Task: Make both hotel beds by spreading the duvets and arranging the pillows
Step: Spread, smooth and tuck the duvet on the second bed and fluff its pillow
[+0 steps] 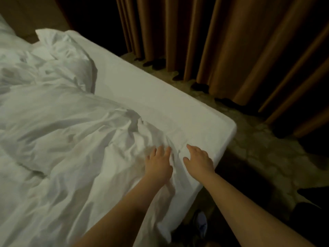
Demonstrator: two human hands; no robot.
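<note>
A crumpled white duvet (67,132) lies bunched over the left and middle of the bed. The bare white mattress sheet (160,90) shows along the right side and at the near corner. My left hand (158,164) lies on the duvet's wrinkled edge near that corner, fingers spread on the cloth. My right hand (198,161) is just to its right, fingers extended over the duvet's edge where it meets the sheet. Whether either hand pinches the cloth is unclear. A white pillow (53,40) sits bunched at the far end of the bed.
Brown curtains (222,41) hang along the far right side. A narrow strip of patterned carpet (258,148) runs between them and the bed. A shoe or slipper (202,223) shows on the floor below the bed's near edge.
</note>
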